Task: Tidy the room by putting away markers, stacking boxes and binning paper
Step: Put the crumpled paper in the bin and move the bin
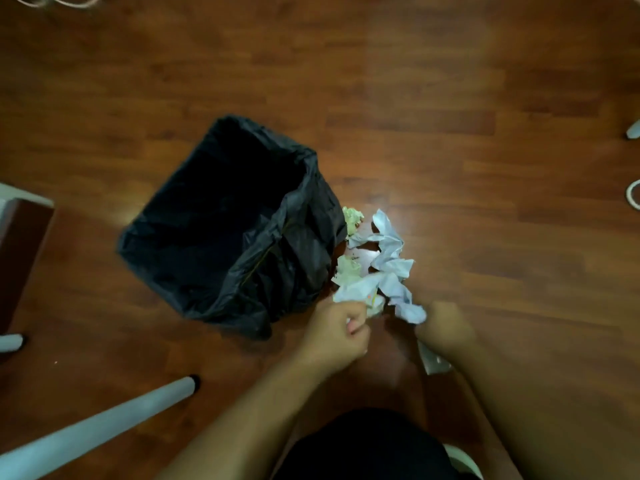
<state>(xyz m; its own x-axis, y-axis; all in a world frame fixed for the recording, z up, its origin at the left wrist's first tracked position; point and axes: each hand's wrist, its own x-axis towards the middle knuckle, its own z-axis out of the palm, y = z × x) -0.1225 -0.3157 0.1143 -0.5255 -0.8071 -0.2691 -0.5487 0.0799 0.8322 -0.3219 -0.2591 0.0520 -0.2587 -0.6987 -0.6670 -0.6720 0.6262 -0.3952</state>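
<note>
A person crouches over a wooden floor (pixel 450 98), gathering crumpled paper (pixel 388 261) lying just beside a black-lined bin (pixel 221 220), close enough to drop in. The left hand (pixel 337 332) has fingers curled shut on paper; the right hand (pixel 446 327) grips another scrap, though blur hides its fingers.

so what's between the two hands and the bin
Head view: crumpled paper on the floor, beside the black-lined bin; left hand and right hand are at its near edge.
</note>
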